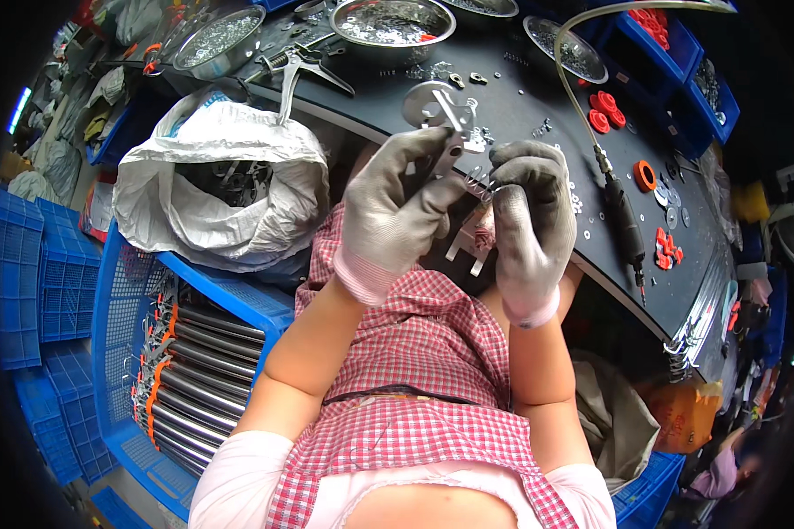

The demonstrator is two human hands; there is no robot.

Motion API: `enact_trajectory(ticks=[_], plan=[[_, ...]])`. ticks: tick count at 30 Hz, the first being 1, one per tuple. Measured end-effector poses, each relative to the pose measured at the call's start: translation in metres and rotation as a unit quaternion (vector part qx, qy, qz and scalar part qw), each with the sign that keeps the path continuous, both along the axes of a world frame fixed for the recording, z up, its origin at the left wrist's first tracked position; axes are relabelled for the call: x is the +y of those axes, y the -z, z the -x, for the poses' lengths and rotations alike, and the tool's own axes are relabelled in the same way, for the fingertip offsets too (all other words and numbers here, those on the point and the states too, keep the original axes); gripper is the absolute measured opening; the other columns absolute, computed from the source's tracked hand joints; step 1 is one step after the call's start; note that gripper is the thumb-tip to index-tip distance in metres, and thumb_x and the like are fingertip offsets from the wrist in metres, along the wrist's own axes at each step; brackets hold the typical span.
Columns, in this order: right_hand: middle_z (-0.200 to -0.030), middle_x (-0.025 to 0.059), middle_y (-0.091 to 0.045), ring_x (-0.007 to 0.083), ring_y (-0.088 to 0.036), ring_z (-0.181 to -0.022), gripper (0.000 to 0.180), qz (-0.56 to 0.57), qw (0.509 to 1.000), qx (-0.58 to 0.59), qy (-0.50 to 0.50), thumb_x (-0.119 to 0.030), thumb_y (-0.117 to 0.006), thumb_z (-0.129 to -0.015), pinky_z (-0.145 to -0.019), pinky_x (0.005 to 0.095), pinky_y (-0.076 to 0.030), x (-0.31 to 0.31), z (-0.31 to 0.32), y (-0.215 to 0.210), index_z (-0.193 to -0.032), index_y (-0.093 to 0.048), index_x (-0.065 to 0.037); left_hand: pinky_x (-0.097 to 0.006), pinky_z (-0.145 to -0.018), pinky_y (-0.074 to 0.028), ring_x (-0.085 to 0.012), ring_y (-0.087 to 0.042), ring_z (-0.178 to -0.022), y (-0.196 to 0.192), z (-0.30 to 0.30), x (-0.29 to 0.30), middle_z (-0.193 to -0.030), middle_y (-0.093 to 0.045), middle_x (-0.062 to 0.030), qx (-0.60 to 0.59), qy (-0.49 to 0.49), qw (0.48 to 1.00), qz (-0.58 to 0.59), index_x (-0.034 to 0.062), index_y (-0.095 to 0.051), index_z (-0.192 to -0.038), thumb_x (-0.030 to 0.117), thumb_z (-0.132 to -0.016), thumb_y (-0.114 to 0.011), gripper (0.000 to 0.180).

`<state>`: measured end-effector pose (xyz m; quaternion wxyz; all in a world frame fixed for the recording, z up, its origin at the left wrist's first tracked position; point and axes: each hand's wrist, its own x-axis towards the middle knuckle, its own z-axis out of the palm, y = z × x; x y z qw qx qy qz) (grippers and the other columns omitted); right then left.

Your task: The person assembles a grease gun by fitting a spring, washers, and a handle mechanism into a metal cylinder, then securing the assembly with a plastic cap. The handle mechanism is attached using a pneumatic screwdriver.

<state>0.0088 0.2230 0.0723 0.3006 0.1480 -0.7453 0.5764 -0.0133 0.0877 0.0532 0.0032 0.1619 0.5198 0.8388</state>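
Nearest camera: pink checked apron (pixel 415 370) over lap, bare forearms rising from lower edge. Left hand (pixel 397 207) in grey glove, closed around flat metal bracket (pixel 445 132) with round disc end, held up above the edge of the dark workbench (pixel 520 97). Right hand (pixel 529 220) in grey glove, fingertips pinched on small wire spring (pixel 478 182) just beside the bracket. More metal pieces (pixel 468 242) below and between the hands, partly hidden by gloves, shape hard to tell. Around: white sack (pixel 216 176) of metal parts at left, blue crate (pixel 176 353) of steel tubes under it, 3 steel bowls (pixel 393 22) of small hardware at bench top, pliers (pixel 300 66), red plastic rings (pixel 604 110), air screwdriver (pixel 626 225) on hose at right. Far right rim dark, cut off.
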Motion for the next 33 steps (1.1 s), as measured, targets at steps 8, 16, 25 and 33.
enact_trajectory(ticks=[8,16,25,33], plan=[[-0.099,0.0105,-0.049,0.0171,-0.050,-0.091,0.010,0.165,0.983,-0.002,0.079,0.001,-0.056,-0.080,-0.082,0.0275,-0.041,-0.005,-0.014,0.022,-0.089,-0.056,0.001,-0.024,-0.077,-0.049,-0.0135,-0.060,-0.092,-0.003,-0.018,0.026,-0.103,-0.058,-0.0088,0.013,-0.003,0.995,0.099,-0.0044,-0.056,-0.110,0.013,-0.085,-0.066,0.031],[-0.101,0.0116,-0.050,0.0186,-0.051,-0.091,0.012,0.096,0.984,0.058,0.139,0.000,-0.056,-0.079,-0.082,0.0289,-0.041,0.001,-0.021,0.035,-0.091,-0.057,0.001,-0.025,-0.078,-0.049,-0.0149,-0.060,-0.092,-0.003,-0.029,0.034,-0.103,-0.058,-0.0101,-0.004,-0.004,0.992,0.124,-0.0048,-0.056,-0.110,0.009,-0.085,-0.065,0.031],[-0.099,0.0110,-0.050,0.0182,-0.052,-0.089,0.010,0.199,0.968,-0.055,0.146,-0.002,-0.057,-0.081,-0.079,0.0294,-0.043,0.023,-0.046,0.021,-0.090,-0.056,0.001,-0.026,-0.073,-0.049,-0.0145,-0.060,-0.083,-0.011,-0.030,0.054,-0.097,-0.061,-0.0115,0.048,0.037,0.982,0.177,-0.0071,-0.059,-0.104,0.004,-0.083,-0.062,0.024],[-0.095,0.0130,-0.057,0.0256,-0.056,-0.090,0.015,0.107,0.978,-0.076,0.163,-0.006,-0.064,-0.075,-0.078,0.0338,-0.046,0.044,-0.081,0.027,-0.089,-0.061,-0.002,-0.023,-0.071,-0.048,-0.0116,-0.059,-0.081,0.004,-0.036,0.063,-0.095,-0.061,-0.0091,0.063,0.063,0.966,0.241,-0.0057,-0.061,-0.099,-0.006,-0.077,-0.057,0.023]])
